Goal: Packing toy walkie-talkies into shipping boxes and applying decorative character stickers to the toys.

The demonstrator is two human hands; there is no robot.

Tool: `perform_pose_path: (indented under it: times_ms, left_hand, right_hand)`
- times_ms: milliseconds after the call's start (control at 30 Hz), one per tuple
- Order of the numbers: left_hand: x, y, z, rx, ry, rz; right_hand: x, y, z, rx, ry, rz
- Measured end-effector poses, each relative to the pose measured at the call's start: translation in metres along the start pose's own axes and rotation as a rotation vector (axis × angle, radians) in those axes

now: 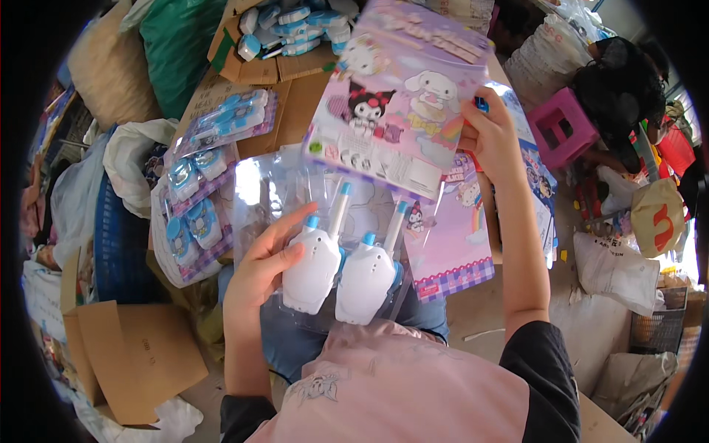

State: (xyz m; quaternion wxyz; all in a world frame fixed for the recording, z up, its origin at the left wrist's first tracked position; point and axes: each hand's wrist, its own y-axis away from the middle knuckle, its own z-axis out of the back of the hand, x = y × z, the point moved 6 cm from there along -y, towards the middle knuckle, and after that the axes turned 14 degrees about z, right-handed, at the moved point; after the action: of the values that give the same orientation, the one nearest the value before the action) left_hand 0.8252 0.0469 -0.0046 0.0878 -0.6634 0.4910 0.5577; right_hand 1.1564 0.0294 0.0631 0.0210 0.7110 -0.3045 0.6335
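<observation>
My left hand (pixel 267 264) grips a clear plastic blister tray (pixel 255 221) above my lap, its thumb pressed on a white toy walkie-talkie (pixel 312 275). A second white toy walkie-talkie (pixel 365 284) lies beside it; both have blue-tipped antennas and show their backs. My right hand (pixel 493 129) is closed on the right edge of a pink and purple backing card (pixel 402 100) with cartoon characters. The raised card is tilted over the far end of the blister. Another pink printed card (pixel 458 247) lies right of the blister, partly hidden by the raised one.
Several packed toy sets (pixel 199 207) are stacked at the left. An open cardboard box (pixel 244 63) of blue and white toys stands at the far side. More printed cards (pixel 535 177) lie beyond my right forearm. A pink stool (pixel 565 129) and sacks (pixel 617 269) stand right.
</observation>
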Motion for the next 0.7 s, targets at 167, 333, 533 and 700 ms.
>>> perform_pose_path:
  times_ms: [167,333,533,700]
  left_hand:
    - [0.0,-0.001,0.007,-0.021,0.022,-0.01]
    - [0.009,-0.001,0.029,-0.121,0.046,-0.055]
    - [0.01,0.0,0.024,-0.111,-0.061,-0.035]
    - [0.02,0.0,0.028,-0.062,-0.058,0.016]
  right_hand:
    - [-0.013,0.005,-0.019,0.122,0.086,-0.1]
    - [-0.028,0.005,-0.022,0.366,0.222,-0.11]
    - [0.002,-0.068,0.016,0.049,0.243,0.212]
    - [0.007,-0.066,-0.04,0.729,0.499,0.029]
